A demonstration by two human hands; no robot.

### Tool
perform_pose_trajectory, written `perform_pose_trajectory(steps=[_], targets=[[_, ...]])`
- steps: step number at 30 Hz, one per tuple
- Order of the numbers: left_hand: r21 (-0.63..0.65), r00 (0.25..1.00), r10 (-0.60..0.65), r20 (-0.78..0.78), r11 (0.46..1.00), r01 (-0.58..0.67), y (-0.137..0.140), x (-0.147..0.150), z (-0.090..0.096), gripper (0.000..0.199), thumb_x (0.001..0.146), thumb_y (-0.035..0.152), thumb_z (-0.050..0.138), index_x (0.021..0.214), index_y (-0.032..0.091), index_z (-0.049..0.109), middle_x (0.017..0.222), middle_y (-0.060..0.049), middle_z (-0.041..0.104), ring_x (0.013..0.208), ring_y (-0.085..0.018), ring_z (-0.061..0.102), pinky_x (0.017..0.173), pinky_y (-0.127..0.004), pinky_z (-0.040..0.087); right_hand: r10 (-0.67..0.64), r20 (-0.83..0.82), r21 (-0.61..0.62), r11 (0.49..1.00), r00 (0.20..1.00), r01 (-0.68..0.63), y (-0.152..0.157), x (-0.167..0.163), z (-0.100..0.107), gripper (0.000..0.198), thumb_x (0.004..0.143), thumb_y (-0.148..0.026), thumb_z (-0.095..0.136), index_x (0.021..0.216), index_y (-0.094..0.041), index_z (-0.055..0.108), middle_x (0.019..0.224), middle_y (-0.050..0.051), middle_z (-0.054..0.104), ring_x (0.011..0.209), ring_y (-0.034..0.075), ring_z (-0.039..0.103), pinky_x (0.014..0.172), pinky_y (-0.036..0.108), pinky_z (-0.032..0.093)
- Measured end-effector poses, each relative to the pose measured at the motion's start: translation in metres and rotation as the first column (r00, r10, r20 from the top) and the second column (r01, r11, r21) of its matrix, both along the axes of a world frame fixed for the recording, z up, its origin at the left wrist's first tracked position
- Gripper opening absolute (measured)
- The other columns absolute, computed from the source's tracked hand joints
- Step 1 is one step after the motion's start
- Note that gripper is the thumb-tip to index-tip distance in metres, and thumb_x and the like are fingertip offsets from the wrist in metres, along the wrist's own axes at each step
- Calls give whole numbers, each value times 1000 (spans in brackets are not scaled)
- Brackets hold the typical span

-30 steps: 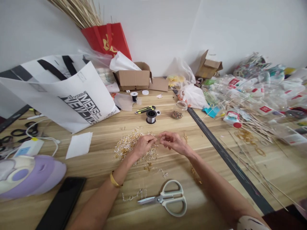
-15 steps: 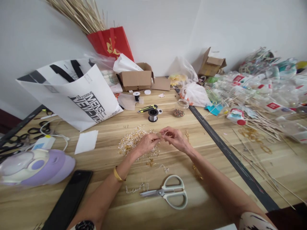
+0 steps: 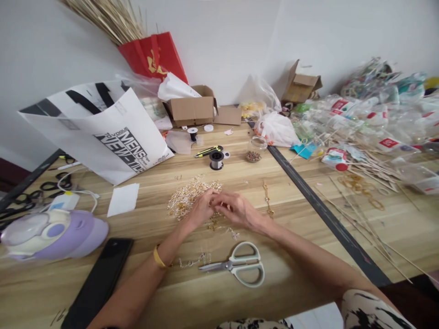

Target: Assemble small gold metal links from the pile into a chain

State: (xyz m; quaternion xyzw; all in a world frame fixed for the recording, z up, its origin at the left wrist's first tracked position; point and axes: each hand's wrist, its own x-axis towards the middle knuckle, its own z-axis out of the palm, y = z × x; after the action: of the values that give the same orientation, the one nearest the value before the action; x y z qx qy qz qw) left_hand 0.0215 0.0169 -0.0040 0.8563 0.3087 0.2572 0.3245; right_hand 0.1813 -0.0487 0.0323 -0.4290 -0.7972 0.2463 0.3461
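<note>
Close together over the table, my left hand (image 3: 203, 206) and my right hand (image 3: 236, 209) meet at the fingertips. Both are closed in a pinch; whatever they hold is too small or hidden to make out. Beside and partly behind my left hand lies a loose pile of gold and silver jewellery pieces (image 3: 185, 198). A gold chain (image 3: 266, 198) lies right of my right hand. Nearer to me are small silver pieces (image 3: 233, 233), a silver chain (image 3: 194, 262) and white-handled scissors (image 3: 236, 264), their blades pointing left.
Beyond the hands stand a wire spool (image 3: 216, 161), a yellow-black cutter (image 3: 208, 151) and a jar of beads (image 3: 254, 151). At left are a black phone (image 3: 99, 278), a purple-white device (image 3: 56, 235) and a white bag (image 3: 99, 132). Plastic bottles (image 3: 370, 123) and sticks crowd the right.
My joined hands have moved left and slightly toward me, still pinched together. The gold chain on the right, partly covered by my right hand and arm before, now shows whole.
</note>
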Motion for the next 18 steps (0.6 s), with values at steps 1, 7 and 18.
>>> perform_pose_trajectory(steps=[1, 7, 18], targets=[[26, 1000, -3, 8, 1000, 3, -2, -2, 1, 16, 80, 18, 56, 89, 15, 69, 103, -7, 62, 93, -19, 59, 83, -29, 46, 26, 53, 30, 999, 998, -28, -6, -4, 0, 15, 89, -16, 49, 98, -17, 62, 96, 8, 63, 83, 16, 60, 71, 25, 46], [91, 988, 134, 73, 986, -141, -13, -9, 5, 23, 88, 28, 52, 85, 16, 71, 88, -7, 62, 85, -18, 57, 79, -30, 45, -41, 99, 24, 999, 994, 39, -22, -7, -9, 13, 90, -16, 46, 99, -18, 56, 96, 7, 59, 76, 15, 58, 68, 25, 46], [-20, 972, 140, 188, 990, -138, -21, -14, 4, 27, 91, 28, 47, 88, 15, 71, 90, -9, 71, 85, -19, 64, 78, -31, 49, -109, -154, -186, 979, 982, 79, 15, -1, -41, 36, 85, -16, 50, 120, -17, 48, 104, 9, 64, 83, 14, 64, 67, 26, 52]])
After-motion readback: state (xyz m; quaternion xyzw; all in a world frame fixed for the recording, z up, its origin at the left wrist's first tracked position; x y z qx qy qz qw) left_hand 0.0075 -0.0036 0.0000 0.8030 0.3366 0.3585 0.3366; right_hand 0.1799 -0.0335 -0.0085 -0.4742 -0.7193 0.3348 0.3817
